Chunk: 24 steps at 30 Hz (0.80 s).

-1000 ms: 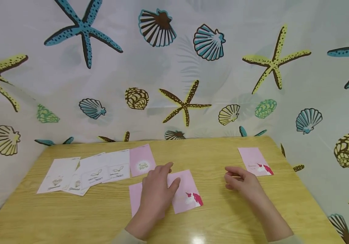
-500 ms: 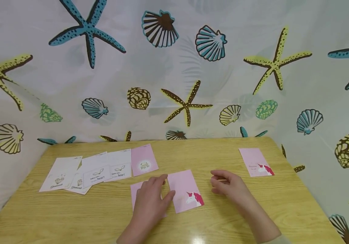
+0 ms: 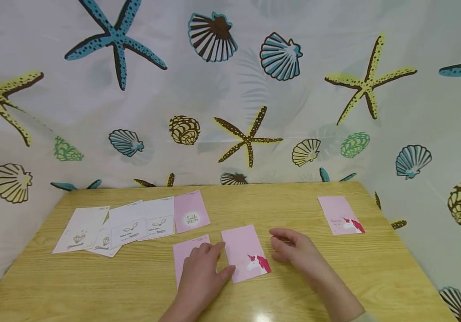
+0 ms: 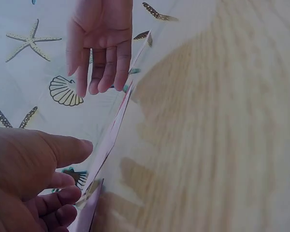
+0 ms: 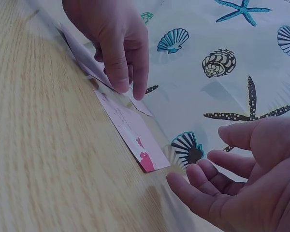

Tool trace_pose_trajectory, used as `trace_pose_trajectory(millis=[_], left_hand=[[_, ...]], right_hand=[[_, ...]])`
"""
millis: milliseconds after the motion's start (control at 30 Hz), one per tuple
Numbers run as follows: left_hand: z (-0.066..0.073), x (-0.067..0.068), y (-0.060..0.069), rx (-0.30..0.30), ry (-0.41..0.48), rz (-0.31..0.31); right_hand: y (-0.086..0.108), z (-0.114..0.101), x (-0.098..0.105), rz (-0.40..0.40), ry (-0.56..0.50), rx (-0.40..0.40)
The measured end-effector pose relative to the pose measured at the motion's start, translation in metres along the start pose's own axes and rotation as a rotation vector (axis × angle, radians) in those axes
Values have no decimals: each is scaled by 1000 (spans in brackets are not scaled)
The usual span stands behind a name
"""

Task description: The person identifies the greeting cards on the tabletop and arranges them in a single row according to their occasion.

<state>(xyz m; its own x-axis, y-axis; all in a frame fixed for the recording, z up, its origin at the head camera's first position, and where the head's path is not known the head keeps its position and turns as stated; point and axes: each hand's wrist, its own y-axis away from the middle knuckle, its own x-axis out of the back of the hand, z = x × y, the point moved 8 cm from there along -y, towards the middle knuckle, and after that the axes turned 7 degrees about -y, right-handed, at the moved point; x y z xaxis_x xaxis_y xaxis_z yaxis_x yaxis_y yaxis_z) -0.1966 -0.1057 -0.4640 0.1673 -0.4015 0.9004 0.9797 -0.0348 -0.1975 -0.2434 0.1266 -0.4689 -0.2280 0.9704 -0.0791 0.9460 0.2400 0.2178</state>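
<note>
Stretching toward 12 o'clock, the bench (image 3: 262,201) underlies two hands. The right hand (image 3: 295,251), bent fingers gripping nothing, sits at 3 o'clock of the mid-bench unicorn card (image 3: 241,248); the left hand (image 3: 203,271), thumb and forefinger apart, at 8. Framing it seems the step; next calls for a pinch. Long axis: 11 to 5, printed head facing 9.

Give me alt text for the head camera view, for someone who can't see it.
A person's left hand and right hand flank a pink unicorn card on a wooden table, the left partly covering another pink card. Overlapping white cards and a "Smile More" card lie to the left, a second unicorn card to the right, before a starfish-and-shell-printed cloth.
</note>
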Motion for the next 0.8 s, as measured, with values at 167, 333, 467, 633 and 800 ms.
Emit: trace_pose_trajectory(millis=[167,333,467,633,800], left_hand=[[1,-6,3,-6,-4,-16],[2,-7,5,-11,-25,-3],[1,-8,5,-9,-39,5],[0,-10,4,-4,-46,-4],[0,-10,4,-6,-45,-2]], right_hand=[[2,2,-4,-35,-26,-20],[2,4,-7,-63,-35,-22],[2,6,-8,-82,-47,-28],[1,9,-8,-86,-55,-42],[0,11,-8,-91,-69,-51]])
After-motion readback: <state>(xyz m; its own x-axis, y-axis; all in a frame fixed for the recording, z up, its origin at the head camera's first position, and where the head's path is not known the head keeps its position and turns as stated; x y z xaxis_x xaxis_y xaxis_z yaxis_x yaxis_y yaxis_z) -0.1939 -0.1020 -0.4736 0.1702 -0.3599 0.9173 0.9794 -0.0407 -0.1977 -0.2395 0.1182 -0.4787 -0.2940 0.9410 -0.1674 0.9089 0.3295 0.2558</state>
